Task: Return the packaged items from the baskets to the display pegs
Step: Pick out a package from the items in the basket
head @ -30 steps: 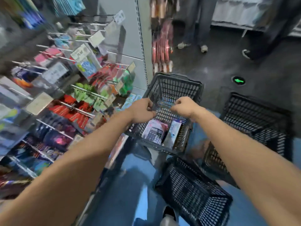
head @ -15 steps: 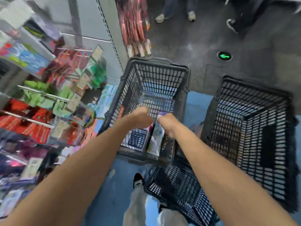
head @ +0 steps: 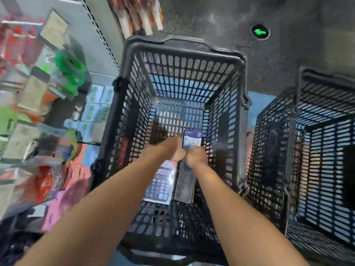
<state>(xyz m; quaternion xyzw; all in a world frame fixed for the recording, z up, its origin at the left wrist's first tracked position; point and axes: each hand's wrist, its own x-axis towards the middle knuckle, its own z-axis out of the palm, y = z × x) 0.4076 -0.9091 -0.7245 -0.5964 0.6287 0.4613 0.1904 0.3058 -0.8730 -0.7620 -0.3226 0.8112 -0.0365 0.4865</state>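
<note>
A black mesh basket (head: 184, 42) stands on the floor below me, and both my forearms reach down into it. My right hand (head: 196, 157) grips a long purple-and-blue pack (head: 192, 138) whose top, marked "20", sticks up above my fingers. Curled against that pack's left edge, touching the right hand, is my left hand (head: 172, 148). Flat on the basket floor under my left wrist lies a packaged calculator (head: 161, 186). The display pegs (head: 38, 89) with hanging packs are at the left, blurred.
A second black basket (head: 326, 85) stands to the right, with another basket (head: 311, 244) lower down beside it. Small boxes (head: 96, 104) sit on a low shelf left of the middle basket. A green arrow marker (head: 260, 32) glows on the dark floor beyond.
Both hands have gone from the basket's rim down inside it and closed on the purple pack. My view has tilted down over the basket.
</note>
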